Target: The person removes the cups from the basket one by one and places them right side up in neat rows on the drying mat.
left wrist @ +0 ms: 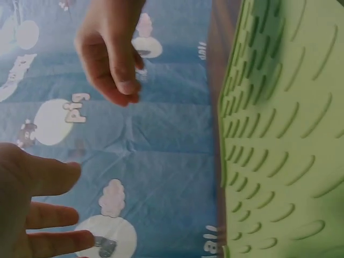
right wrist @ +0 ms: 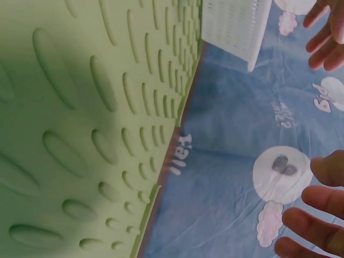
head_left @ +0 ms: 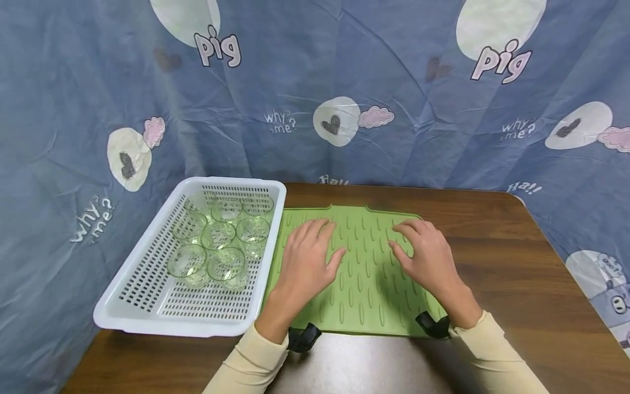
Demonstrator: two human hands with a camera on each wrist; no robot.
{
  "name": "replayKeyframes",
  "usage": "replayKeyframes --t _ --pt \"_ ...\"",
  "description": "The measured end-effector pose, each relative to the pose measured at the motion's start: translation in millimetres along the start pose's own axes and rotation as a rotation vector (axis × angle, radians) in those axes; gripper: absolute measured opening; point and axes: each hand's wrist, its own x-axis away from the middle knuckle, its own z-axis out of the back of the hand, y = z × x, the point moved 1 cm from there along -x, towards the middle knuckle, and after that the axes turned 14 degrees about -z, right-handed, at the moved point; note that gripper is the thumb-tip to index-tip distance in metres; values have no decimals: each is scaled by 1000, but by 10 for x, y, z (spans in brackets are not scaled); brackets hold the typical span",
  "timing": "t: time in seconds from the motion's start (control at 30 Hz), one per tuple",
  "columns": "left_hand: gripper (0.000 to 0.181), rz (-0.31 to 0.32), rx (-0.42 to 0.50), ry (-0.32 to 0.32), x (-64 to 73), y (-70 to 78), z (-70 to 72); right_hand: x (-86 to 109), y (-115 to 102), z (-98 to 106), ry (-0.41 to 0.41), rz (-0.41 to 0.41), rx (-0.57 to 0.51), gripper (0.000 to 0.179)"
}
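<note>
Fingers first. Left hand [head_left: 309,257]: fingers loosely bent, thumb set wide of them; nothing held. Right hand [head_left: 428,254]: fingers bent inward, thumb and forefinger well apart, likewise holding nothing. The 2 thumbs point toward each other across a gap. The wrist views show the hands raised clear of the surface below.

Under the hands: green mat [head_left: 361,273], flat on the table [head_left: 492,246], patterned with raised elongated ridges. Its back edge, bearing a shallow tab, lies near the table's back edge; a strip of brown wood shows between. Mat's right edge is well apart from the table's right edge. Left hand is over the mat's left part, right hand over its right part.

Left of the mat: white basket [head_left: 172,326] with slotted walls and floor, on the left side of the table, its right rim just beside the mat's left edge. Contact between the 2: cannot tell.

In the basket: 8 clear glasses [head_left: 218,235] with green-tinted rims, grouped toward its back and right walls; rows of 3, 3 and 2 from back to front.

At the wrists: 2 black straps [head_left: 303,337] and cream sleeves [head_left: 256,350].

Beyond the table's back edge: blue printed cloth [head_left: 295,153], wrinkled.
</note>
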Motion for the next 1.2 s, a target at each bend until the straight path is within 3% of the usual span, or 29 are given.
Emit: replayKeyframes --t 0.23,0.73,1.03,1.2 --pt "54 22 35 -64 58 18 115 18 21 8 -86 -23 -19 28" --pt "54 -34 25 12 142 52 388 -4 101 86 -193 -61 0 30" --pt "59 -31 25 -67 324 -47 643 32 176 150 -276 -65 40 31" --pt "60 -79 -7 -108 387 -127 778 62 267 182 -346 -63 63 36"
